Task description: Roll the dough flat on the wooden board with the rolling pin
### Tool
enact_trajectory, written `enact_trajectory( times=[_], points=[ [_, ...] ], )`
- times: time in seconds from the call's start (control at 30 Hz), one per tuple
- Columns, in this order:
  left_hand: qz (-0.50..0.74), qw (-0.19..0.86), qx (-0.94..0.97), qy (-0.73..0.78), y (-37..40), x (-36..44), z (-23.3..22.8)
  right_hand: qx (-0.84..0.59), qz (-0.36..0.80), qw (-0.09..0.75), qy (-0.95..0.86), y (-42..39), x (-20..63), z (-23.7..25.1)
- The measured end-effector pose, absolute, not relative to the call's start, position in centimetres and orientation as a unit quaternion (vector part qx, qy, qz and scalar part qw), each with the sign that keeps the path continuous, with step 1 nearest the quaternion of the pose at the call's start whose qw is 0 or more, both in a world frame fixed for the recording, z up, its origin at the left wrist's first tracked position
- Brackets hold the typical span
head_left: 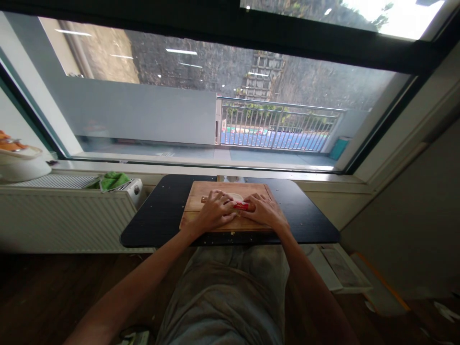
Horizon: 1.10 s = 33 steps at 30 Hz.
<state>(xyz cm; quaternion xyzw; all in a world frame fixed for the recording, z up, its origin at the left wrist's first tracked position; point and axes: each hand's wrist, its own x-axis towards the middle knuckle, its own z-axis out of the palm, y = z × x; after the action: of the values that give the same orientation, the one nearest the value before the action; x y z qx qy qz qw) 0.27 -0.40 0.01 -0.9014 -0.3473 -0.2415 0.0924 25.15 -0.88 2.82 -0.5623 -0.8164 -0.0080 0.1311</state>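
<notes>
- Plainly, from my remote seat, I see both bare hands at work over a wooden cutting board (192, 207) on the dark surface (153, 211).
- I find the rolling pin (241, 206), as I take it to be, running under both hands; its red-marked stretch shows between them, and a bare wooden end pokes out beyond the left hand (217, 209).
- My view has the left hand bent over the pin, fingertips on the far side, thumb on the near side.
- I read the right hand (264, 209) as clasped the same way, covering the other end; its palm side is hidden from me.
- Just beyond the gap between the hands lies a pale flat disc (236, 197), probably dough: soft, easily torn, maybe sticky.
- I judge the pin stiff, fairly light and ready to roll; I'd hold it near both ends, loosely, pressing evenly, and touch the disc only with flat fingers.
</notes>
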Motion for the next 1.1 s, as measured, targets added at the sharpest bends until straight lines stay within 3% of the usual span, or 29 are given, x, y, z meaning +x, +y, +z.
enact_trajectory(
  times=[0.47,0.93,1.1],
  points=[
    [-0.256,0.072,-0.895,-0.358,0.1,0.6,-0.1,-0.553,-0.008,0.137,-0.822,-0.3,25.4,2.0],
    [-0.255,0.034,-0.895,-0.365,0.2,1.8,-0.2,-0.579,0.051,0.087,-0.809,0.9,25.1,2.0],
    [-0.279,0.061,-0.89,-0.356,-0.8,1.2,0.2,-0.56,0.036,0.092,-0.822,0.4,25.3,1.9]
  ],
)
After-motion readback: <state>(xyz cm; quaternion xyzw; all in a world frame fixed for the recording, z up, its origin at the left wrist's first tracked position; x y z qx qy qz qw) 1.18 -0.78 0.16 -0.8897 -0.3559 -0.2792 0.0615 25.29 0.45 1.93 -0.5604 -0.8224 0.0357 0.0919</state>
